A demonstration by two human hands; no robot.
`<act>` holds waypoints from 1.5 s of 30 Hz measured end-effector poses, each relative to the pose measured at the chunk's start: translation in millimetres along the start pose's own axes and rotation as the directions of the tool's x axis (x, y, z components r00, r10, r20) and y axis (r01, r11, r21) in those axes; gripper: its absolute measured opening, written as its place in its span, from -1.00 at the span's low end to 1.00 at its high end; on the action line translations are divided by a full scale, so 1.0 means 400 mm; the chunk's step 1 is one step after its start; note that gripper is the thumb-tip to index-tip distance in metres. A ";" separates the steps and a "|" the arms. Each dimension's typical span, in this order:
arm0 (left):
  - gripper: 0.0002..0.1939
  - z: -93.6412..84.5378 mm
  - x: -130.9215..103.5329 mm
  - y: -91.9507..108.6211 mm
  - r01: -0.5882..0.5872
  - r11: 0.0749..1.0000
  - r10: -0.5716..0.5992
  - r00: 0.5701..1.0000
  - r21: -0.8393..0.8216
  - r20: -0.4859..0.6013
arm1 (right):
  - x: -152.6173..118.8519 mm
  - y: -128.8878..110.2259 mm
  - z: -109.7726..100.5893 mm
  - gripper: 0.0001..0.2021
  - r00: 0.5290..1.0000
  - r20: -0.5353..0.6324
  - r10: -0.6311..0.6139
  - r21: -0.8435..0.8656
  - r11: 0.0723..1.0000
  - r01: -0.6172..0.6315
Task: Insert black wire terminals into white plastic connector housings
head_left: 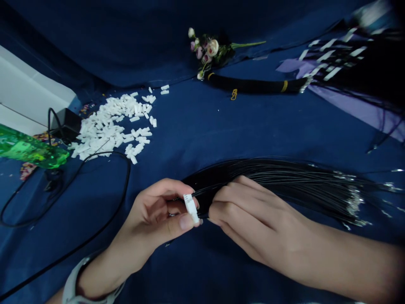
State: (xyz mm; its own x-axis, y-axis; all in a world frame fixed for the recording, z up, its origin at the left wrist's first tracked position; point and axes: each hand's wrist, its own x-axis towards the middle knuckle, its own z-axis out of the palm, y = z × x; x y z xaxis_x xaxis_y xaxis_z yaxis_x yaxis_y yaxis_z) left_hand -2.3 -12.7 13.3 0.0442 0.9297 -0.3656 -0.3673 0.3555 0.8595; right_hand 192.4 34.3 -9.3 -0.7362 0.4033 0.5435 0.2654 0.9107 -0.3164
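Blue cloth-covered table [190, 126]: toward its near edge, the left hand [152, 215] pinches a white connector [190, 207], slightly tilted, between thumb and fingers. The right hand [256, 215] curls just beside it, in front of a bundle of black wires [303, 181] reaching toward the right edge; whether it grips one cannot be told. Loose white connectors [107, 122] are heaped toward the far left corner; flowers [212, 47] lie near the far edge.

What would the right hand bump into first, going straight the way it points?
Probably the white plastic piece in the left hand, just ahead of the right hand; depth is unclear.
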 end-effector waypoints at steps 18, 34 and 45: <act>-0.76 -0.038 0.011 -0.008 -0.006 1.000 0.010 0.972 -0.018 0.236 | -0.013 -0.005 -0.001 -0.78 0.999 0.002 0.047 0.080 0.996 -0.047; -0.69 -0.084 -0.008 0.039 -0.074 0.967 0.092 0.994 -0.243 0.064 | -0.001 0.024 -0.054 -0.93 0.992 -0.106 0.072 -0.084 0.993 -0.081; -0.64 -0.042 -0.022 0.032 -0.190 0.978 0.193 0.981 -0.081 0.025 | 0.014 0.037 -0.056 -0.82 0.981 -0.147 0.124 -0.337 0.927 -0.168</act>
State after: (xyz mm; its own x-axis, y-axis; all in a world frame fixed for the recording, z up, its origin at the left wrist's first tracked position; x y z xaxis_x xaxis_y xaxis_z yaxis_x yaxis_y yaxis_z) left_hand -22.8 -18.1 21.4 -0.0043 0.9829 -0.1843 -0.4432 0.1633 0.8814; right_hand 206.2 52.1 6.6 -0.5979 0.5221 0.6083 0.5790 0.8060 -0.1227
